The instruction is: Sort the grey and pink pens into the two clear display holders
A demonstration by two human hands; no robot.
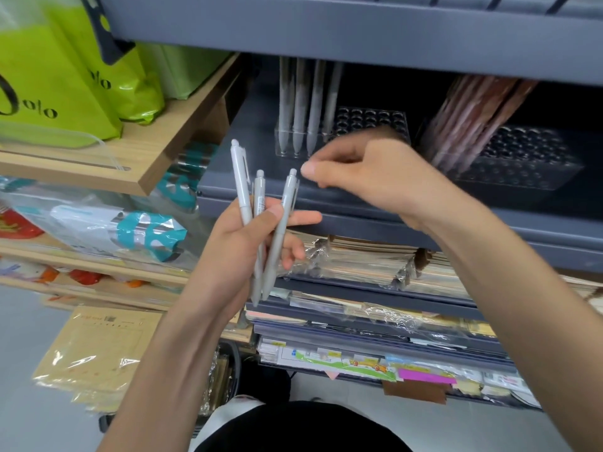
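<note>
My left hand [251,236] grips three grey pens [257,216] upright, clicker ends up, in front of the grey shelf. My right hand [362,174] hovers just above and right of them with loosely curled fingers that hold nothing. Behind it stands the left clear holder [372,120] with several grey pens [305,102] standing in its left holes. The right clear holder [528,158] carries a leaning bundle of pink pens [473,109] in its left part. Part of the left holder is hidden by my right hand.
The holders stand on a dark grey shelf [261,184] under a low upper shelf [326,27]. Green bags [49,76] sit on a wooden shelf at left. Wrapped notebooks and stationery [375,265] fill the shelves below.
</note>
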